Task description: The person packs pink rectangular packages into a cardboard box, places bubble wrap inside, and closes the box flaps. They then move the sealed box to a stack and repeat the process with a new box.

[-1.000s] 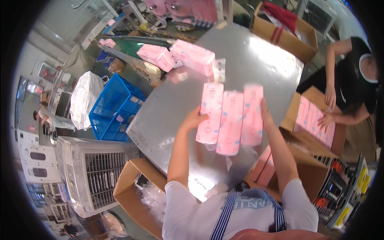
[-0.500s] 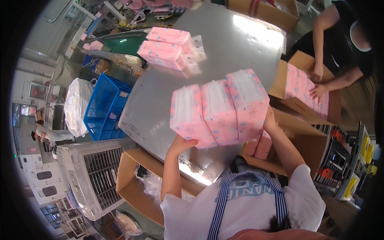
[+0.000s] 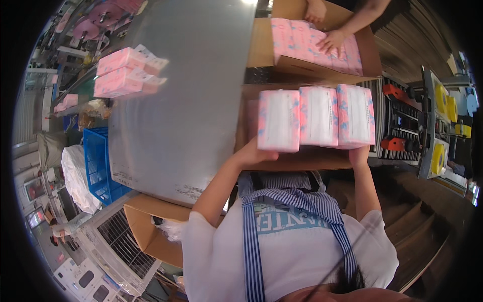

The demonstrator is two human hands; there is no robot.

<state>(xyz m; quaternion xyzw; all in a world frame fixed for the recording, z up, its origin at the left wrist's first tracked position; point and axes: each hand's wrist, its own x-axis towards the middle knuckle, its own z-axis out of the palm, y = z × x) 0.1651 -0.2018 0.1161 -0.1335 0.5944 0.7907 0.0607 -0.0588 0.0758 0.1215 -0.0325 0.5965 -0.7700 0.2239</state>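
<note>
Left hand [image 3: 254,153] and right hand [image 3: 358,153] grip three pink tissue packs [image 3: 316,118] from below, side by side, above open cardboard box [image 3: 297,162]. Steel table [image 3: 176,100] left of left hand.

A packing floor in a factory — a long steel table [image 3: 176,110] runs through it. On its far left lie pink tissue packs [image 3: 126,73]; along its right edge stand open cardboard cartons [image 3: 302,55], one being filled by a co-worker's hand [image 3: 333,40]. Left of it sits a blue plastic crate [image 3: 98,161].
</note>
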